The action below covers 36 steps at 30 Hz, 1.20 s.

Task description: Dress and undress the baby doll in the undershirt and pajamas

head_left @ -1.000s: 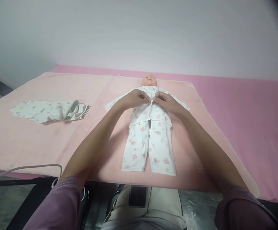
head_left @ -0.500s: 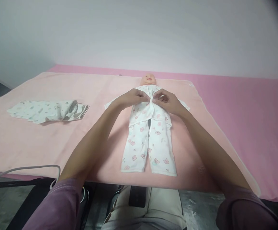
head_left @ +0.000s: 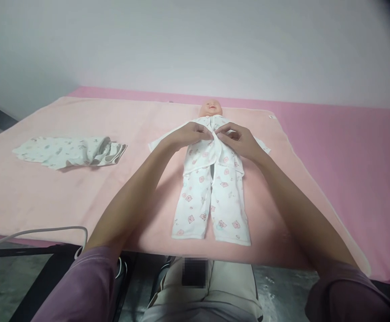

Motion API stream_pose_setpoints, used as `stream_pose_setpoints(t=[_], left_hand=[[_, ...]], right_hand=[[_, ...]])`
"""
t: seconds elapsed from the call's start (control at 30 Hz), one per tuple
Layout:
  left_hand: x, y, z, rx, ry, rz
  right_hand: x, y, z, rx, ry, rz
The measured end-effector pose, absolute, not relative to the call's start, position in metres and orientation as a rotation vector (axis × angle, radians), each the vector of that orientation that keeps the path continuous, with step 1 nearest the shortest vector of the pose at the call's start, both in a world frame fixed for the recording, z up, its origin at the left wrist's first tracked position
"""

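Observation:
A doll (head_left: 211, 107) lies on its back, dressed in a white patterned shirt (head_left: 199, 156) with long sleeves spread to both sides. White trousers (head_left: 230, 205) with pink animal prints cover its legs, their cuffs towards me. My left hand (head_left: 195, 134) pinches the shirt's front edge at the chest. Facing it, my right hand (head_left: 237, 137) has thumb and fingers closed on the other side of the same front opening. The fingertips of both hands nearly meet. Whatever fastener lies between them is too small to make out.
A folded white patterned cloth (head_left: 70, 152) lies at the left on the pale pink blanket (head_left: 137, 116). Brighter pink cover (head_left: 356, 161) shows at the right, with a wall behind. A white cable (head_left: 47, 230) crosses the near left edge. A dark object (head_left: 194, 272) rests on my lap.
The whole view has shifted slightly. Both hands remain at the shirt's chest opening, with only small movements of the fingers.

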<state>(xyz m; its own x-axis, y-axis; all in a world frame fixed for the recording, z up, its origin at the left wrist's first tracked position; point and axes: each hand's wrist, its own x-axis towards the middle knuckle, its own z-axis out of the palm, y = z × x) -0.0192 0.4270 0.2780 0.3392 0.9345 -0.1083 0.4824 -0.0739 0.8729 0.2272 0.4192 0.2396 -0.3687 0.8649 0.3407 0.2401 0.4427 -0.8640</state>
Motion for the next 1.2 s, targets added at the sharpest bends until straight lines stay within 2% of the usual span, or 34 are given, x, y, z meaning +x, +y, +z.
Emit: stream_pose_setpoints(t=[0.53,0.83,1.2], left_hand=[[-0.024,0.430,0.272,1.626,1.152,0.665],[-0.016,0.419,0.279,1.605,1.236,0.702],[-0.021,0.430,0.265,1.544,1.163,0.762]], right_hand=[[0.223,0.415,0.241,-0.981,-1.848,0.894],[0.222,0.417,0.238,-0.999,-1.804,0.893],[0.220,0.414,0.246,-1.011,-1.932,0.706]])
